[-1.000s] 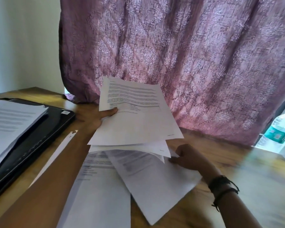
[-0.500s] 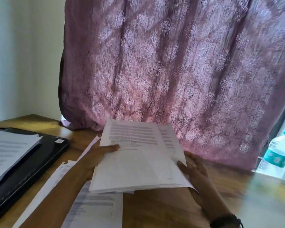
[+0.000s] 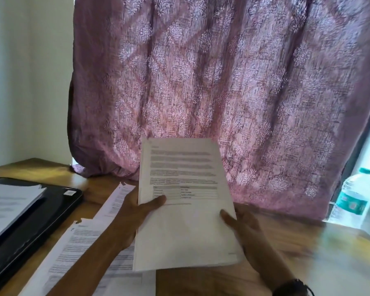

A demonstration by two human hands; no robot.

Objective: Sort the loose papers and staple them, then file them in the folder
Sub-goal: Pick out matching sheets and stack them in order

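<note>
Held clear of table (image 3: 201,283) to square stack of papers (image 3: 186,231) before stapling (presumably); pinched at side edges by left hand (image 3: 135,212) and right hand (image 3: 244,225). Clamped with thumbs on top.

Open lane I can see is the bare wood on the right of the bench (image 3: 308,263), between the held stack of papers (image 3: 186,221) and the water bottle (image 3: 352,201) far right; the middle's blocked by that stack, with my left hand (image 3: 135,212) and right hand (image 3: 244,227) gripping its sides; left is crowded: loose sheets (image 3: 77,248) lying flat, then a flat black case (image 3: 51,210) with a paper pile (image 3: 9,206) on top; the curtain (image 3: 222,92) walls off the back.
</note>
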